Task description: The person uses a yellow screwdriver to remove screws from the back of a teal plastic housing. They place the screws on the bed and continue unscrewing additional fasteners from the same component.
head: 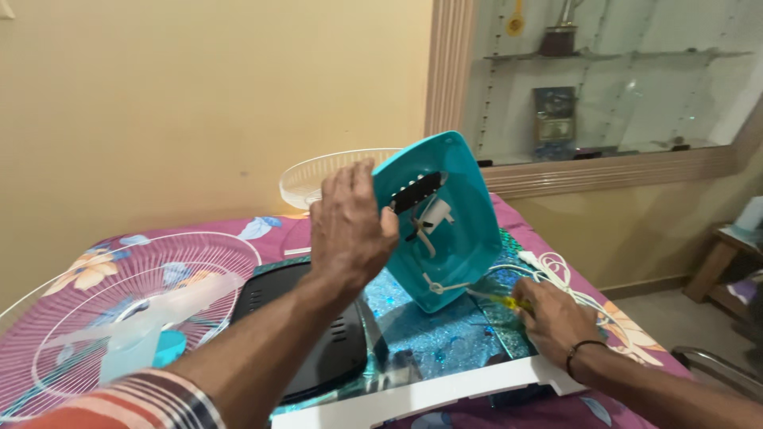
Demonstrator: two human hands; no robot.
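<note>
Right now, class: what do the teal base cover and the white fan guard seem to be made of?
Teal base cover: likely moulded plastic, smooth, slightly glossy, with formed slots. White fan guard: thin wire ribs, probably coated metal, perhaps plastic. The left hand grips the cover.

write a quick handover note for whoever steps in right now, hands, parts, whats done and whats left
Left hand grips the edge of the teal fan base, holding it tilted up with its underside facing the camera.
Right hand holds a yellow-handled screwdriver low by the base's bottom edge, beside the white cord.
Done: the wire guard and translucent blade lie off on the bedspread, left.
Left: the base's underside appears to be still in work; screws too small to tell.
</note>
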